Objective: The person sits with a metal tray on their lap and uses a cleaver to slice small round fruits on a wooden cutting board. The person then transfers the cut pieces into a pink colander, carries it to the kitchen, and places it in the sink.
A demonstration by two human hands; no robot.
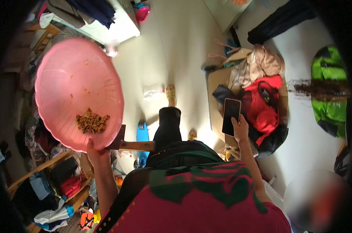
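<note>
My left hand grips the near rim of a pink oval plastic basket, thumb over the edge. Small brown chopped pieces are heaped at the basket's near end, and a few crumbs cling further up. From beside the same hand a wooden-handled cleaver sticks out to the right, its dark blade partly hidden under the basket; the hand seems to hold it too. On the right, my right hand is closed around a smartphone with a dark screen and a pinkish edge.
A box piled with red and beige clothes stands right of my legs. Near my left leg is a blue scooter deck. Wooden shelving with clothes lines the left. A white cabinet stands ahead; a green bag is far right.
</note>
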